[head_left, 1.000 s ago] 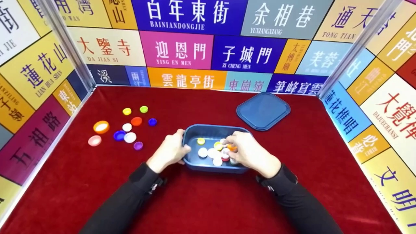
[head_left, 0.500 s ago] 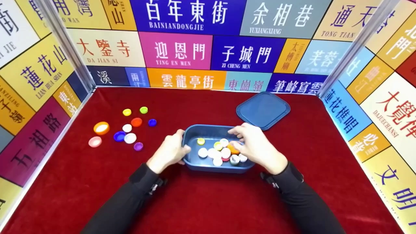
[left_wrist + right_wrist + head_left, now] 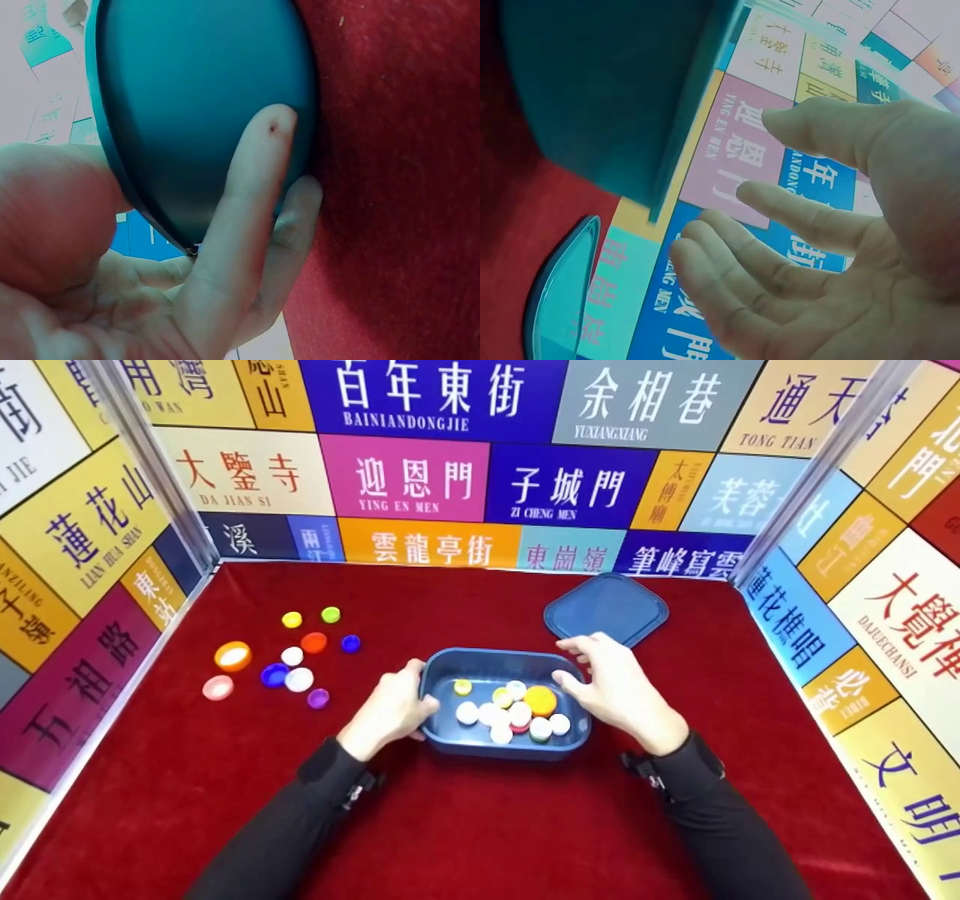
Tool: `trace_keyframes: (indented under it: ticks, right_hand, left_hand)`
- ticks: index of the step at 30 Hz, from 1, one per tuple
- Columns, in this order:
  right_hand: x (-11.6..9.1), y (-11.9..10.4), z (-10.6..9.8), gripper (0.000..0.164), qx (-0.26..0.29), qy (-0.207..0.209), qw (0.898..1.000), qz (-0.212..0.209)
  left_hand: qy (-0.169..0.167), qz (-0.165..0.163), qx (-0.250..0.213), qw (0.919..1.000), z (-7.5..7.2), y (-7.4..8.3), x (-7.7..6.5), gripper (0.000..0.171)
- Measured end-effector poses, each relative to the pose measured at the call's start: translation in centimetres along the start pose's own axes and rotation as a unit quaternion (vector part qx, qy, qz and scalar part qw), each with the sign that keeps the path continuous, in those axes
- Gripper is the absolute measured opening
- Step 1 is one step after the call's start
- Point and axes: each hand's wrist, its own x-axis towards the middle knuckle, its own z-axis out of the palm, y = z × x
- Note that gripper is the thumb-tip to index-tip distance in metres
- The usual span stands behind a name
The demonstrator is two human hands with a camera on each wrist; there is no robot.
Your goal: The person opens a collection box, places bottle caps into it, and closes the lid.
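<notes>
Loose caps (image 3: 299,680) lay leftmost on red cloth (image 3: 480,825). The left hand (image 3: 390,703) gripped the blue container (image 3: 487,750) at its left end; the left wrist view alone showed fingertips (image 3: 279,124) flush against the wall. Inside, the orange cap (image 3: 540,702) lay unhandled: the right hand (image 3: 621,686), withdrawn rightward, held nothing, its palm (image 3: 866,304) visible only from the wrist.

the box (image 3: 510,751) stands on the desk (image 3: 465,825) with caps (image 3: 540,701) in it. other caps (image 3: 299,679) lie to its left, the lid (image 3: 607,604) behind it, to the right. left hand (image 3: 390,706) at the box's left end, right hand (image 3: 619,682) by its right.
</notes>
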Motion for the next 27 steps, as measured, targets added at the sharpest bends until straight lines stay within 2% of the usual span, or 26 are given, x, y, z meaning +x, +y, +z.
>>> trace_keyframes:
  ticks: [5,12,16,21,27]
  right_hand:
    - [-0.5,0.8,-0.8,0.058,-0.002,0.0,1.0,0.03]
    - [-1.3,2.1,-0.6,0.069,0.052,-0.029,0.994,0.093]
    - [-1.5,2.5,0.6,0.074,0.105,-0.064,0.984,0.125]
    - [-1.9,2.7,1.9,0.072,0.133,-0.096,0.975,0.147]
    - [-2.2,3.0,2.3,0.066,0.221,-0.13,0.949,0.181]
  left_hand:
    - [0.002,0.002,0.001,1.0,0.0,-0.1,0.0,0.062]
    - [0.003,0.01,-0.001,0.9999,-0.1,-0.2,0.1,0.06]
    - [0.004,0.005,-0.003,1.0,-0.1,-0.4,0.0,0.062]
    - [0.001,0.005,-0.005,1.0,0.0,-0.4,-0.1,0.063]
    - [0.003,0.003,-0.003,1.0,0.1,-0.2,0.1,0.063]
